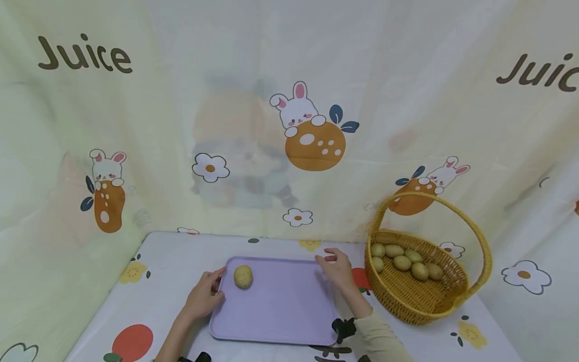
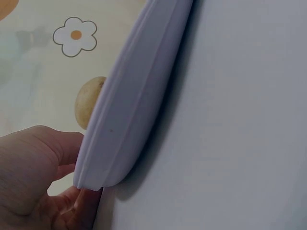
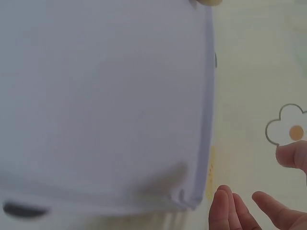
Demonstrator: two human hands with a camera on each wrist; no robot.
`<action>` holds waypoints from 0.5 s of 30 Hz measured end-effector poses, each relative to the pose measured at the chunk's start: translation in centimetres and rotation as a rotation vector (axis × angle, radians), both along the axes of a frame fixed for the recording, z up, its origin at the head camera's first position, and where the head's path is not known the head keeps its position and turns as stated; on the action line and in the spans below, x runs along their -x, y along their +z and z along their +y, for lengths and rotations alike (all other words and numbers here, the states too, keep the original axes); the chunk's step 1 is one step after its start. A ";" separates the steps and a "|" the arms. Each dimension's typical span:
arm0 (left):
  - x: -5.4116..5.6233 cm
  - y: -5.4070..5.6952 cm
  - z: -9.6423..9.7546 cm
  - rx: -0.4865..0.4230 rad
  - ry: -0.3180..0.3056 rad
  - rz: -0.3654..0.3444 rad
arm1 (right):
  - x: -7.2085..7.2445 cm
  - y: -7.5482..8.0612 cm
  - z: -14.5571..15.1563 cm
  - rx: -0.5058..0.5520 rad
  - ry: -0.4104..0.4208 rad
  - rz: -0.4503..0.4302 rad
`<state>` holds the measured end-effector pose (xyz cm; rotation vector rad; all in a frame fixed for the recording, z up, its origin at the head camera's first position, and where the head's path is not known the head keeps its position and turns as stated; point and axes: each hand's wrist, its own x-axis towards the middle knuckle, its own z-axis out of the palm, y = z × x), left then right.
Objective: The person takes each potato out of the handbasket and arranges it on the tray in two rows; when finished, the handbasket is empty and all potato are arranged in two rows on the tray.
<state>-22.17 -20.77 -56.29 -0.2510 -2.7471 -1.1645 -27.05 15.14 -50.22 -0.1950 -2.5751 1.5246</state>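
A lilac rectangular tray (image 1: 280, 311) lies on the table, and one potato (image 1: 243, 277) rests near its far left corner. At the tray's left edge my left hand (image 1: 202, 296) holds the rim. In the left wrist view, the fingers (image 2: 72, 146) of that hand sit on both sides of the tray's edge (image 2: 122, 105), with the potato (image 2: 88, 103) partly hidden behind it. By the far right corner, my right hand (image 1: 338, 270) hovers with its fingers spread and nothing between them. In the right wrist view, its fingertips (image 3: 220, 203) are apart from the tray's corner (image 3: 192, 203).
To the right stands a yellow wicker basket (image 1: 402, 310) with a tall handle, holding several potatoes (image 1: 419, 271). A patterned tablecloth (image 1: 167, 261) covers the table. Behind it hangs a printed curtain (image 1: 253, 60) with rabbits and flowers.
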 end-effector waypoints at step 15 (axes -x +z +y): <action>-0.1 0.0 -0.1 0.010 0.005 0.006 | 0.4 2.2 3.0 -0.081 0.035 0.006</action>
